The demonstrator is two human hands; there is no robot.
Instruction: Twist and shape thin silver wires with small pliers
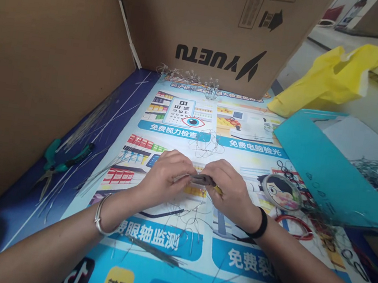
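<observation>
In the middle of the head view my right hand point(230, 187) is closed around a pair of pliers point(203, 179), a bit of yellow handle showing below the fingers. The dark jaws point left, toward my left hand point(169, 175). That hand pinches thin wire right at the jaw tips; its fingers partly hide the wire. Below the hands a loose tangle of bent wire point(195, 217) spreads over the printed sheet. Just beyond them lies a wire shape of rounded loops point(208, 144). A bundle of straight wires point(154, 250) rests nearer to me.
Teal-handled pliers point(63, 159) and long straight wires point(89, 120) lie at left. Cardboard walls point(206, 17) stand behind and left. At right are a round tin point(282, 192), a red wire coil point(294, 227), a teal box point(314, 173) with wire scraps and a yellow bag point(331, 79).
</observation>
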